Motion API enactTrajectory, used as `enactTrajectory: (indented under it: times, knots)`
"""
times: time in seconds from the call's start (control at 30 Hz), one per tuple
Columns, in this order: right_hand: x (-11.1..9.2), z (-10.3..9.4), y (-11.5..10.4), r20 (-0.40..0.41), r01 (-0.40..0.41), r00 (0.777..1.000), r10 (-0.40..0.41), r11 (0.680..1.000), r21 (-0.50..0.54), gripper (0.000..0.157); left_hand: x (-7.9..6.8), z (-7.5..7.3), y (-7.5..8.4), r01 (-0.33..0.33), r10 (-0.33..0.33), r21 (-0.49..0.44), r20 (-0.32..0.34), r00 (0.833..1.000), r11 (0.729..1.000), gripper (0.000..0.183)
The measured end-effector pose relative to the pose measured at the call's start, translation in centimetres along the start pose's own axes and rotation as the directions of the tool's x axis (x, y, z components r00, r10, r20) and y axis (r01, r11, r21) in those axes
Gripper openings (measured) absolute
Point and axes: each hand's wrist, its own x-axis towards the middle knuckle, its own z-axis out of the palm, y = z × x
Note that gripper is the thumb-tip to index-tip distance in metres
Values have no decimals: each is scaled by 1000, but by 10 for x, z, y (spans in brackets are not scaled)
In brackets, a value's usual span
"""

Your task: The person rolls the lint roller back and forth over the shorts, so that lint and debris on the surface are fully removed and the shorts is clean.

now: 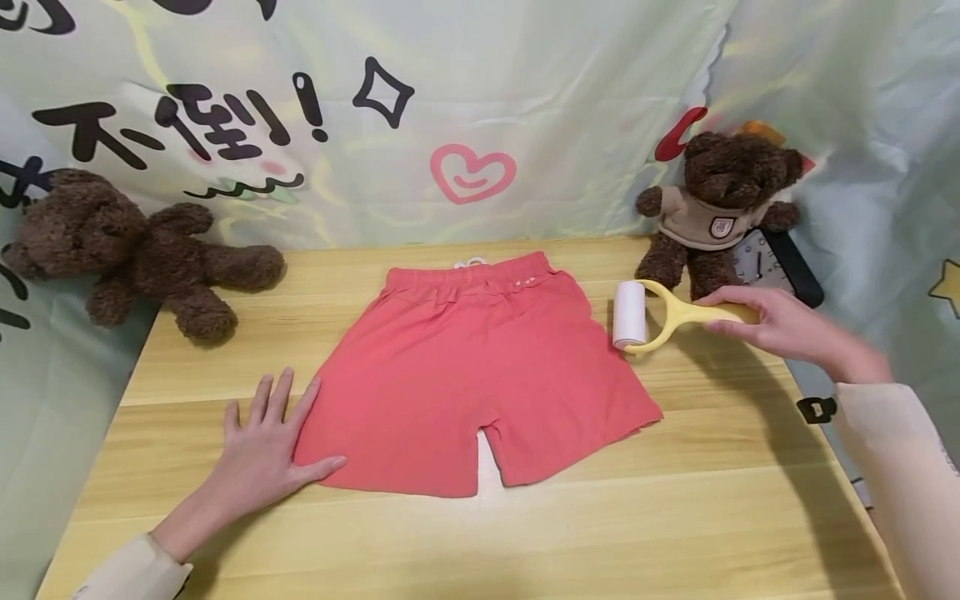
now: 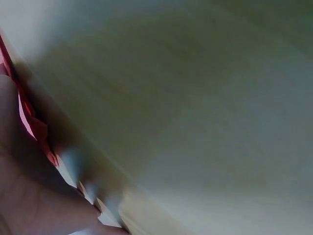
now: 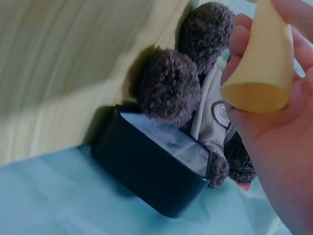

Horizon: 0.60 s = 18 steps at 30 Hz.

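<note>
Red shorts lie spread flat on the wooden table, waistband toward the back, with a white drawstring at the top. My left hand rests with fingers spread on the table and on the left leg of the shorts; the left wrist view catches part of it beside a red edge. My right hand grips the yellow handle of a lint roller. Its white roll hangs at the right edge of the shorts; whether it touches them I cannot tell.
A brown teddy bear lies at the back left. Another bear in a beige shirt sits at the back right, against a black-framed clock. A printed cloth hangs behind the table.
</note>
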Motion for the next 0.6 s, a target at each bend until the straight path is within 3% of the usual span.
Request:
enactTrajectory:
  times: [0.27,0.6]
  knots:
    - [-5,15,-13,-91,3,996,4,996,85,30,-4,0,2,-2,1,-30,-29,1000,1000,123]
    - [-1,44,-41,-202,76,979,-38,980,186,36,-20,5,-1,40,-42,-38,-72,997,998,114]
